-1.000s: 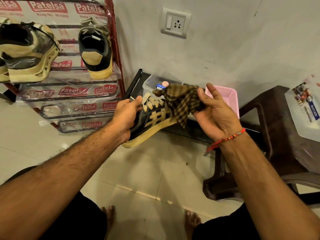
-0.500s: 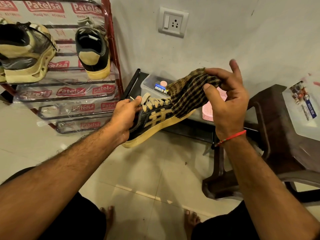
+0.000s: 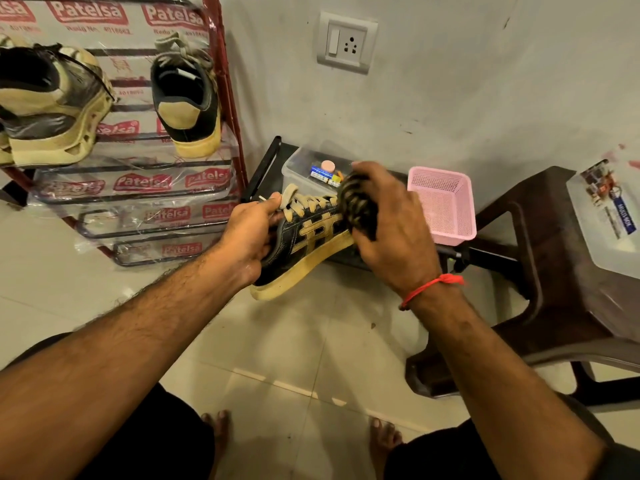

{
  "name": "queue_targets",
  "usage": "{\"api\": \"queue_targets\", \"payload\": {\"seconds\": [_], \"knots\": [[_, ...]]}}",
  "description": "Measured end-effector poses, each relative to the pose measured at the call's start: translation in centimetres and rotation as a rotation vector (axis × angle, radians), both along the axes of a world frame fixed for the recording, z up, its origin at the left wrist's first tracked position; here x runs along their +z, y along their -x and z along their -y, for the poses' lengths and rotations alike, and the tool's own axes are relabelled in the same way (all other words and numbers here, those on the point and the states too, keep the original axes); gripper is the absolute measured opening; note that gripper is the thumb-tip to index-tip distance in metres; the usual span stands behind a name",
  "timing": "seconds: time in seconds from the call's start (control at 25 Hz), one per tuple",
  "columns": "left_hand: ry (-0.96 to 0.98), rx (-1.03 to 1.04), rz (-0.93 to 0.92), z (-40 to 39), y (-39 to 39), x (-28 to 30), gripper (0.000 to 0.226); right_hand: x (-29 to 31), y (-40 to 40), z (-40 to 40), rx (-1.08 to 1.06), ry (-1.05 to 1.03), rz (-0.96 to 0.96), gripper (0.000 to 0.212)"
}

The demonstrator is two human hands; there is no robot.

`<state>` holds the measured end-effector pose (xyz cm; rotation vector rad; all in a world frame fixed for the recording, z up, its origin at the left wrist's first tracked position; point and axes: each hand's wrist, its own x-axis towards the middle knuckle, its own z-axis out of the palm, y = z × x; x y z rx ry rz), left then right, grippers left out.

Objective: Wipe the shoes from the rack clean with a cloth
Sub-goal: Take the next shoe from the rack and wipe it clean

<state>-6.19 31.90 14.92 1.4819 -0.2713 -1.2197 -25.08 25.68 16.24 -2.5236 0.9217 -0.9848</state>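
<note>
Wiping the black and tan shoe (image 3: pixel 308 244) in mid-air over the tiled floor (image 3: pixel 277 348).

My left hand (image 3: pixel 247 237) grips the shoe at its heel end, thumb by the laces. My right hand (image 3: pixel 388 226) is clenched around the bunched checked cloth (image 3: pixel 358 209), pressed on the shoe's toe end. Its mate (image 3: pixel 188 98) and 1 more shoe (image 3: pixel 48 105) sit on the red rack (image 3: pixel 221 81), left. A pink basket (image 3: pixel 446 206) is just behind my right hand.
</note>
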Motion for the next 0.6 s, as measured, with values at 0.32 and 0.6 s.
{"api": "queue_targets", "payload": {"seconds": [0.32, 0.6], "knots": [[-0.027, 0.016, -0.111, -0.1, -0.6, -0.2, 0.026, -4.1, -2.1, -1.7, 0.013, 0.297, -0.421, 0.071], [-0.035, 0.021, -0.112, -0.2, -0.8, 0.6, 0.022, -4.4, -1.2, -0.3, -0.147, 0.353, -0.436, 0.073]]}}
